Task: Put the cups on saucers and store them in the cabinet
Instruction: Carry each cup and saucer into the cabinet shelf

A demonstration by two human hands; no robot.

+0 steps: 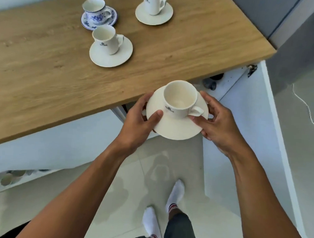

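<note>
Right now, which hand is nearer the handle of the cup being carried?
Right. The right hand has its thumb just below the cup's handle, gripping the saucer there; the left hand grips the opposite rim.

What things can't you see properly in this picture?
Head view only:
- Inside of the cabinet: mostly hidden under the countertop; only dark blurry shapes show.
- Far cup: its rim is cut off by the top edge.
- Logo on the held cup: too small to read.
- Fingers under the saucer: the left hand and right hand are partly hidden by it.
</note>
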